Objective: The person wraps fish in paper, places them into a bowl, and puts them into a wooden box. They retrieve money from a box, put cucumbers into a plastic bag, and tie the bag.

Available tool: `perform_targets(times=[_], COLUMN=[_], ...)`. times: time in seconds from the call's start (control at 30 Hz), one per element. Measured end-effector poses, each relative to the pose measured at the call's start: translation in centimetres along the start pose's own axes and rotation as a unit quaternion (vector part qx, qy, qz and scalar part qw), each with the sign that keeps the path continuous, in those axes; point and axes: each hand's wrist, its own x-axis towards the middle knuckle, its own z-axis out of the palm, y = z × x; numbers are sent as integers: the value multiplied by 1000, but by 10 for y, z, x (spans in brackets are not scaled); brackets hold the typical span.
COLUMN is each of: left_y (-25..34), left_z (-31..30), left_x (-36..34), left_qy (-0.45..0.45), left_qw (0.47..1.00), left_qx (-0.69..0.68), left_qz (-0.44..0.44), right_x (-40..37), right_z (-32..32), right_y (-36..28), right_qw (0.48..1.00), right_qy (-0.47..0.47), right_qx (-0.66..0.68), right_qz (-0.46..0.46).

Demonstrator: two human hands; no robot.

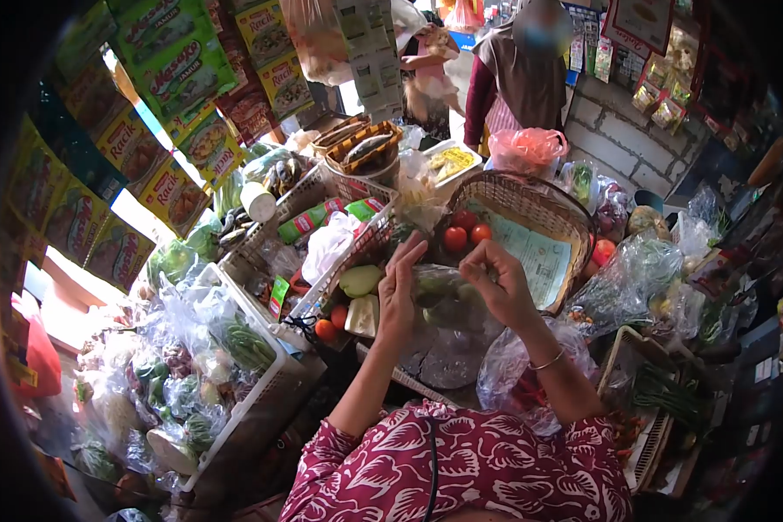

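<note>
A clear plastic bag (446,291) spans the gap between my two hands, with something greenish and blurred showing in or behind it. My left hand (398,283) is at the bag's left edge, fingers pressed together and pointing up. On the other side, my right hand (498,280) is closed in a pinch at the bag's upper right edge. Just beyond are red tomatoes (457,237) in a wicker basket (574,228), beside a sheet of pale green paper (531,261). A pale green chayote-like vegetable (360,280) lies left of my left hand.
A white crate (261,365) of bagged vegetables stands at left; another basket (326,270) holds packets. Seasoning sachets (170,65) hang at upper left. Bagged produce (639,274) crowds the right. Across the stall stands a masked person (518,83).
</note>
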Motion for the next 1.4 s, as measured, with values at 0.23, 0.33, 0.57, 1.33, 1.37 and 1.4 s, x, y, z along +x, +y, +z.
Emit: perform_targets(times=[0.23,0.33,0.57,1.33,1.37,1.4], left_y=[12,-31,-73,-89,-91,-96], left_z=[-3,-18,-7,13,12,4], left_x=[-5,-17,-58,-64,-63,-63], left_qy=[-70,-70,36,115,112,110], left_qw=[971,990,999,991,985,986], left_qx=[210,-123,-39,-56,-103,-105], left_qz=[90,-28,1,-41,-76,-61], right_x=[-9,-2,24,15,18,18], right_z=[30,30,27,41,40,40], right_y=[53,30,4,97,87,78], right_qw=[984,986,995,929,932,921], right_qy=[-174,-131,-57,-118,-121,-145], right_qx=[42,104,87,320,316,338], right_qz=[-19,3,0,145,130,129])
